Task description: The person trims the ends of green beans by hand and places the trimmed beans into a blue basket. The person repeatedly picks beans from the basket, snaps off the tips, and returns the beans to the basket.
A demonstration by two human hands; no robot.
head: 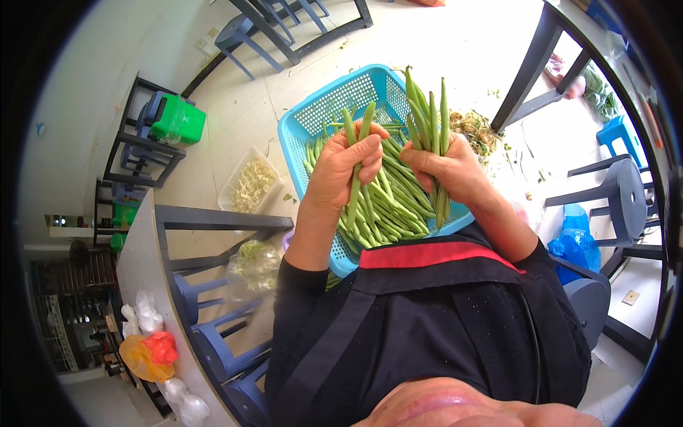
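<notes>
Before me a blue perforated plastic basket (288, 140) holds many long green beans (392, 213), lying mostly in one direction. My left hand (349, 165) is closed around a couple of green beans (349, 127), their tips standing up above the fist and their lower ends hanging over the pile. To its right, my right hand (445, 165) grips a bundle of several green beans (425, 115), held roughly upright above the basket's right part. The two hands are apart, both over the basket.
A white plastic container (278, 188) of pale vegetable pieces stands left of the basket. Plant scraps (472, 128) lie on the floor at right. Tables (224, 218) and blue stools (621, 197) flank both sides. A blue plastic bag (573, 248) is at right.
</notes>
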